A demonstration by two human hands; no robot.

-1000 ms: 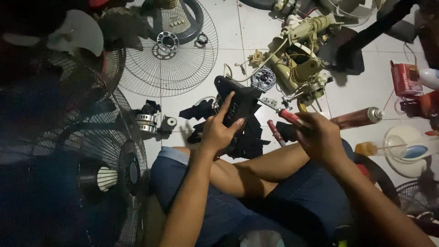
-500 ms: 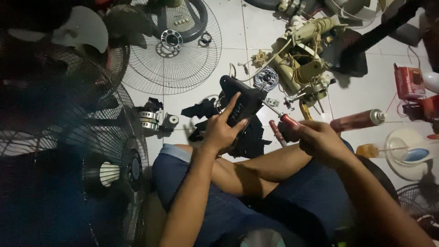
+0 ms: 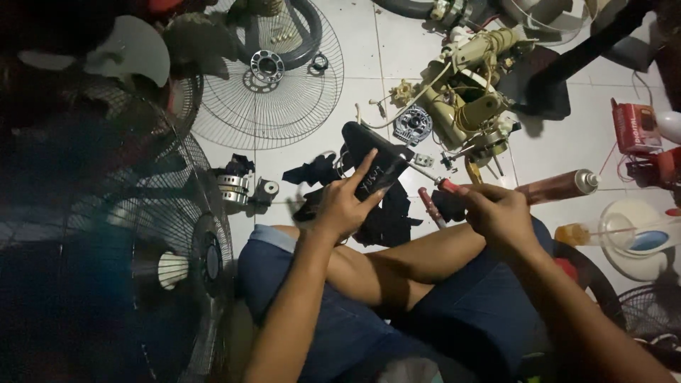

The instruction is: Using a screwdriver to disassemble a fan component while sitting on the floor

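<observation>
A single camera sits on the person's head and looks almost straight down at the tiled floor (image 3: 312, 163). Nearest the lens, at the bottom, are the crossed legs, with both forearms reaching away toward the far side. The left hand (image 3: 340, 209) and right hand (image 3: 496, 213) fall near the middle, fairly close. The left side is dark, probably shaded by a standing fan (image 3: 163, 262).

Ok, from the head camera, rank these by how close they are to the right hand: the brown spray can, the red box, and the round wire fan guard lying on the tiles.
Measured from the right hand:
1. Brown spray can, lying on the tiles just past the hand, toward the right of the picture.
2. Red box, at the far right edge, further up.
3. Wire fan guard, upper left, across the black part the left hand holds.
</observation>
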